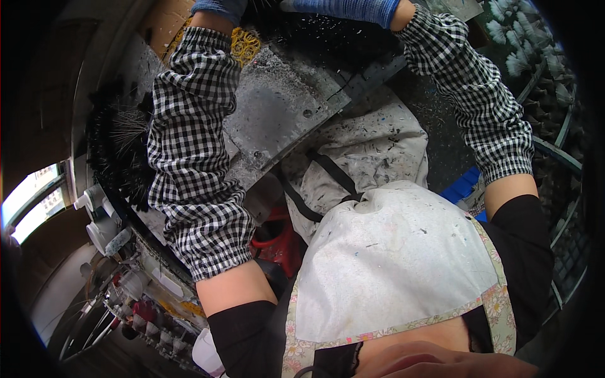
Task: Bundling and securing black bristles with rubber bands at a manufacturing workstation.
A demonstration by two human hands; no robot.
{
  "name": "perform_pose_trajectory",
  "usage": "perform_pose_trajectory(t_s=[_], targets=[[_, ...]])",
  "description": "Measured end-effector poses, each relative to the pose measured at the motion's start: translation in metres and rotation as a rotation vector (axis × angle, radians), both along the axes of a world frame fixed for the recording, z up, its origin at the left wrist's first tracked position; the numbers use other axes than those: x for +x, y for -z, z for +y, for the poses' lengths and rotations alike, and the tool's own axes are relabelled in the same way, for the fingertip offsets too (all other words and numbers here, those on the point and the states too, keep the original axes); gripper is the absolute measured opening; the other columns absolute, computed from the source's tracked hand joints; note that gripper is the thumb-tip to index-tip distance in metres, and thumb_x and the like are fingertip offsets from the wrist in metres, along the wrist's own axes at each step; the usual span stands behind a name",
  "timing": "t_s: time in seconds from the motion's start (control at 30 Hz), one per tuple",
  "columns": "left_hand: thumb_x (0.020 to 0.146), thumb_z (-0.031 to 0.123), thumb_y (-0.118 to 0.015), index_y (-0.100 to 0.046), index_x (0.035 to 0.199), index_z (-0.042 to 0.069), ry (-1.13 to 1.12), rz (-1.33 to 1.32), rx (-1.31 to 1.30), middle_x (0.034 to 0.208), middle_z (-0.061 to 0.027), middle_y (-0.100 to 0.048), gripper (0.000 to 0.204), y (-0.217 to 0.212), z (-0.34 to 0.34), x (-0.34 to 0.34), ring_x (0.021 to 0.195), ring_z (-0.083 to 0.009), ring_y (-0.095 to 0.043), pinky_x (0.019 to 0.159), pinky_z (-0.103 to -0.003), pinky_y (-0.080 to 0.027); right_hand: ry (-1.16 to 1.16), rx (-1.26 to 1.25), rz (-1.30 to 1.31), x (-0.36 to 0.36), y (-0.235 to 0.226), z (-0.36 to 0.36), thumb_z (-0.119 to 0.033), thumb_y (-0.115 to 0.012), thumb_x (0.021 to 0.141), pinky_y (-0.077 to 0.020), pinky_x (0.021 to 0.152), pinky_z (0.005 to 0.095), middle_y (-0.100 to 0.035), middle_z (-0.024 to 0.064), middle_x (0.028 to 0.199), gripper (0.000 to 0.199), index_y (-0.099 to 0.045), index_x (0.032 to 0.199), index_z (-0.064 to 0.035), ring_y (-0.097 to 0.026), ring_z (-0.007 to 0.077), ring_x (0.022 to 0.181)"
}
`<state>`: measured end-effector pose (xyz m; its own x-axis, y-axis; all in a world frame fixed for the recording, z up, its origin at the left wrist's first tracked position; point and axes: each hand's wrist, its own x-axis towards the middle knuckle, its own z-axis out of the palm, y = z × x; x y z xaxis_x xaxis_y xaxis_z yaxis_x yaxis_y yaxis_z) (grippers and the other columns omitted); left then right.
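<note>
My left hand (220, 7), in a blue knitted glove, reaches to the top edge of the head view, where its fingers are cut off. My right hand (353, 7), gloved the same way, stretches leftward along that edge, and its fingers are mostly out of the picture. Between and below the hands lies a dark mass of black bristles (328, 38) sprinkled with pale flecks. Whether either hand grips anything does not show. Nearest the left wrist is a heap of yellow curly bands (244, 46). A worn grey metal plate (271, 107), covered in dust, spreads below them.
More black bristles (123, 135) stand left of my left sleeve. Whitish brush tufts (513, 38) and a metal rack (554, 151) are at the right. A red plastic stool (280, 242) sits under the plate's near edge, and a blue object (460, 186) is by my right elbow.
</note>
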<state>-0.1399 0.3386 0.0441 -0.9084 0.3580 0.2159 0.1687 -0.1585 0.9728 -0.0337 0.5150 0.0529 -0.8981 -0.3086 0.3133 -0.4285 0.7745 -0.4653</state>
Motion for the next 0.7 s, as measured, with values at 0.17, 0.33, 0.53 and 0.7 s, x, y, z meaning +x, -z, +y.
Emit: perform_pose_trajectory(t_s=[0.17, 0.33, 0.53, 0.7], targets=[[0.098, 0.01, -0.07, -0.066, 0.106, 0.008, -0.028, 0.025, 0.064, 0.091, -0.0006, -0.069, 0.009, 0.018, 0.001, -0.009, 0.082, -0.0132, -0.065, 0.076, -0.03, -0.053, 0.001, -0.092, -0.051, -0.01, 0.018, 0.002, -0.038, -0.079, 0.081, -0.0555, 0.078, 0.0461, -0.071, 0.0246, 0.088, 0.047, -0.068, 0.103, 0.0019, -0.07, 0.0416, 0.088], [0.097, 0.01, -0.072, -0.065, 0.111, 0.008, -0.046, -0.035, 0.103, 0.092, 0.0035, -0.064, 0.016, 0.029, 0.009, 0.003, 0.081, -0.0094, -0.059, 0.073, -0.027, -0.05, -0.078, -0.303, -0.187, -0.014, 0.035, 0.004, -0.025, -0.078, 0.079, -0.0549, 0.075, 0.0414, -0.07, 0.022, 0.084, 0.035, -0.068, 0.099, 0.0021, -0.07, 0.03, 0.079], [0.092, 0.004, -0.069, -0.06, 0.125, 0.003, 0.005, 0.402, -0.286, 0.108, -0.0062, -0.066, 0.034, 0.013, 0.022, 0.037, 0.094, -0.0172, -0.063, 0.081, -0.031, -0.052, -0.059, -0.379, -0.304, -0.007, 0.044, 0.02, -0.021, -0.077, 0.083, -0.0555, 0.078, 0.0357, -0.075, 0.0149, 0.088, 0.03, -0.07, 0.102, 0.0013, -0.07, 0.0186, 0.083], [0.082, 0.002, -0.067, -0.059, 0.124, 0.001, -0.033, 0.97, -0.51, 0.11, -0.0212, -0.064, 0.043, 0.015, 0.022, 0.052, 0.101, -0.0399, -0.063, 0.088, -0.046, -0.053, -0.163, -0.387, -0.375, -0.02, 0.066, 0.025, -0.03, -0.074, 0.092, -0.0539, 0.094, 0.037, -0.075, 0.0133, 0.105, 0.037, -0.069, 0.116, -0.0013, -0.07, 0.0219, 0.102]])
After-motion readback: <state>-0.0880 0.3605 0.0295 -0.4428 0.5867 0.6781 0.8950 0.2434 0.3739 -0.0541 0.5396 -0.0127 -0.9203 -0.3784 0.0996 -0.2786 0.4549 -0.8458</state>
